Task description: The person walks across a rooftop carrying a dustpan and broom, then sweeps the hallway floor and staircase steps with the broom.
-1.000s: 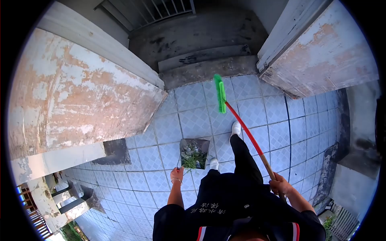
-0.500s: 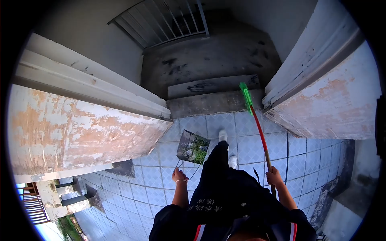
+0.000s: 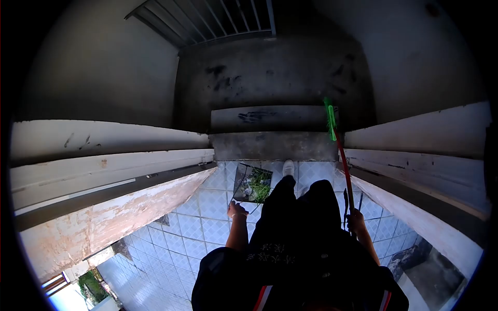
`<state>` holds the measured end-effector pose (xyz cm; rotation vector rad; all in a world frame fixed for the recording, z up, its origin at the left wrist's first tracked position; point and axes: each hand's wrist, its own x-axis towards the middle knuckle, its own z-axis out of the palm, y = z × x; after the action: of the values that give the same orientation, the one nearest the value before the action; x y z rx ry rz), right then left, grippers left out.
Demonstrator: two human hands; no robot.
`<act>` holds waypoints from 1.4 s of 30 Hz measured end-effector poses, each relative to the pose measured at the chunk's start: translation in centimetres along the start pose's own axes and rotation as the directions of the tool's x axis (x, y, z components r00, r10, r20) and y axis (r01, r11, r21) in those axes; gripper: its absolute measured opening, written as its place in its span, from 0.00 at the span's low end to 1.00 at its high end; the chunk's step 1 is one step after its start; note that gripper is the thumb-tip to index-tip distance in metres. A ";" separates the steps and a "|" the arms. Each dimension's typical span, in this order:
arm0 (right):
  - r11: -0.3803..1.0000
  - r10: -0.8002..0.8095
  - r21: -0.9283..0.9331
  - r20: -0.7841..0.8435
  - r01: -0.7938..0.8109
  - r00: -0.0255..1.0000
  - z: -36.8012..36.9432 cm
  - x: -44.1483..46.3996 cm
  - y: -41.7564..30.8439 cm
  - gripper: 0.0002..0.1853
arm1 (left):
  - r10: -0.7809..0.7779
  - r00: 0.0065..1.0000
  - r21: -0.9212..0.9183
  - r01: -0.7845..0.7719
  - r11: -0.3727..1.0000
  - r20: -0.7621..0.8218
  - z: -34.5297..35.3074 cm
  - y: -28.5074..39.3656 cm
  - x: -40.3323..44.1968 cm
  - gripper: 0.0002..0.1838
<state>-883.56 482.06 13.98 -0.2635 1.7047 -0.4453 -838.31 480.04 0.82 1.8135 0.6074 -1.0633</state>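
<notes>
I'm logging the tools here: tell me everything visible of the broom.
The broom has a bright green, plastic-looking head, blurry and bristly at its tip, on a long, slim, red handle. The right hand grips the handle's near part. It slants forward, the head showing against the grey step near its right end; whether they touch is unclear.

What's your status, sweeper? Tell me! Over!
Left hand holding the dustpan. Right hand gripping the broom. Green plant bits in the pan. Step ahead, maybe in the way. Over.

The broom head looks plastic, the tiles smooth, the step rough matt concrete.
</notes>
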 end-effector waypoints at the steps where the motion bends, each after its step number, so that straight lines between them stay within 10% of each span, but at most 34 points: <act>1: 0.996 0.022 -0.080 -0.060 -0.027 0.998 0.2 0.3 -1.5 0.05 | -0.003 1.000 0.100 0.006 0.995 -0.025 0.5 0.4 0.1 0.12; 6: 0.986 0.116 0.117 0.022 -0.117 0.993 -1.9 5.6 -6.5 0.05 | -0.103 0.993 0.069 0.099 0.993 0.052 3.3 1.5 -1.9 0.16; 14: 0.989 0.146 0.009 0.009 -0.146 0.989 -5.9 16.0 -17.8 0.02 | 0.097 0.979 -0.181 -0.130 0.975 -0.182 14.9 3.9 -8.6 0.08; 15: 0.956 0.076 -0.284 -0.004 -0.074 0.997 -5.3 15.6 -20.1 0.04 | 0.113 0.974 -0.151 -0.144 0.978 -0.196 15.5 4.4 -10.0 0.07; 21: 0.981 0.068 -0.180 0.001 -0.067 0.998 -4.0 19.4 -27.4 0.03 | 0.254 0.910 -0.228 -0.337 0.913 -0.328 19.9 8.2 -10.9 0.12; 25: 0.966 0.003 -0.257 0.089 0.020 0.996 -4.5 26.8 -28.9 0.04 | 0.236 0.944 -0.308 -0.300 0.903 -0.229 25.7 10.3 -8.3 0.11; 26: 0.848 -0.001 -0.529 0.044 0.024 0.999 -3.1 26.6 -31.9 0.07 | 0.253 0.946 -0.326 -0.310 0.893 -0.205 27.7 10.7 -7.8 0.10; 30: 0.909 -0.042 -0.395 0.239 0.136 0.970 -3.9 37.4 -32.1 0.16 | 0.321 0.940 -0.378 -0.339 0.861 -0.112 35.7 12.8 -4.3 0.11; 39: 0.691 0.199 -0.717 0.312 0.092 0.929 10.3 46.7 -52.1 0.06 | 0.154 0.961 -0.525 -0.256 0.812 -0.229 44.3 16.0 4.2 0.10; 42: 0.414 -0.123 -0.781 0.461 0.467 0.879 14.6 48.7 -55.8 0.16 | 0.200 0.956 -0.601 -0.291 0.745 -0.215 47.0 21.1 5.5 0.11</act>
<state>-882.25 409.63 -7.15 -1.3774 1.3861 0.2995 -838.73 428.42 -3.88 1.3204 0.6822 -0.4640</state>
